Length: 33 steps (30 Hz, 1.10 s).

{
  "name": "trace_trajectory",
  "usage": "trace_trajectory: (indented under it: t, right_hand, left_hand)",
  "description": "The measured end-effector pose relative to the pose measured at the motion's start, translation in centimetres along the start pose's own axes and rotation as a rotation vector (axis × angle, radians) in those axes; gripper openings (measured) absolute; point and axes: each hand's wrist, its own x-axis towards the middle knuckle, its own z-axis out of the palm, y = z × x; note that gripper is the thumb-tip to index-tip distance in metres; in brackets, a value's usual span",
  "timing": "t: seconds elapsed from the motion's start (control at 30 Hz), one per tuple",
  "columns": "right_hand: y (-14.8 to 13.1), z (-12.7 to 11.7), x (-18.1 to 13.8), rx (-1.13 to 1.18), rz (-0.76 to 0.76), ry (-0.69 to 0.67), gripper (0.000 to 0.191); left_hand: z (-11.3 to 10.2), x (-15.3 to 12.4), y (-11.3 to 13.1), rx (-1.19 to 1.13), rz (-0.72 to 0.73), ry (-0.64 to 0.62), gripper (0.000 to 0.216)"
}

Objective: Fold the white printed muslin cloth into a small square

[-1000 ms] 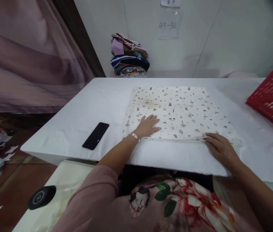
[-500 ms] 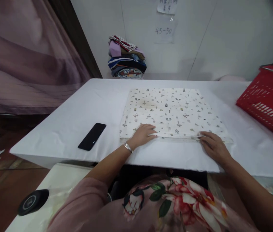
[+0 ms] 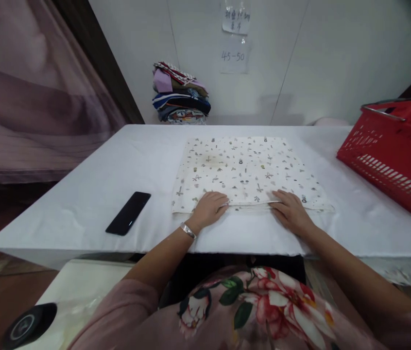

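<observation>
A folded cream cloth with small printed motifs (image 3: pixel 244 170) lies flat on the white table (image 3: pixel 81 204). My left hand (image 3: pixel 209 208), a bracelet at its wrist, rests on the cloth's near edge left of centre, fingers curled down onto the hem. My right hand (image 3: pixel 290 211) presses on the same near edge just right of centre, fingers together and laid flat. Both hands sit about a hand's width apart along that edge.
A black phone (image 3: pixel 128 219) lies on the table to the left of the cloth. A red plastic basket (image 3: pixel 395 155) stands at the right end. A stack of folded clothes (image 3: pixel 179 95) sits behind the table by the wall. A pink curtain hangs at left.
My right hand has slid left along the cloth's near edge, closer to my left hand. My left hand drew back from the cloth's surface to its near edge. The view tilted and shifted.
</observation>
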Motion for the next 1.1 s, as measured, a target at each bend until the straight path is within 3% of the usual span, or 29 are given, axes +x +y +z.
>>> trace_trajectory:
  t: [0.17, 0.4, 0.63, 0.9, 1.1]
  right_hand:
    - [-1.9, 1.1, 1.9, 0.041, -0.029, 0.014, 0.023]
    - [-2.2, 1.4, 0.9, 0.09, -0.048, 0.082, 0.022]
    - [-3.2, 1.4, 1.8, 0.076, -0.051, 0.031, 0.022]
    - [-6.7, 3.5, 5.3, 0.052, -0.122, 0.019, 0.025]
    - [-6.7, 3.8, 4.8, 0.116, -0.171, 0.04, 0.027]
  left_hand:
    - [0.2, -0.1, 0.4, 0.033, 0.034, -0.019, 0.021]
    - [0.3, -0.1, 0.5, 0.053, 0.001, -0.059, 0.021]
    - [0.3, -0.1, 0.8, 0.049, -0.007, -0.094, 0.022]
    - [0.2, -0.3, 1.1, 0.091, -0.029, -0.099, 0.022]
    - [0.1, -0.8, 1.4, 0.103, -0.047, -0.107, 0.023]
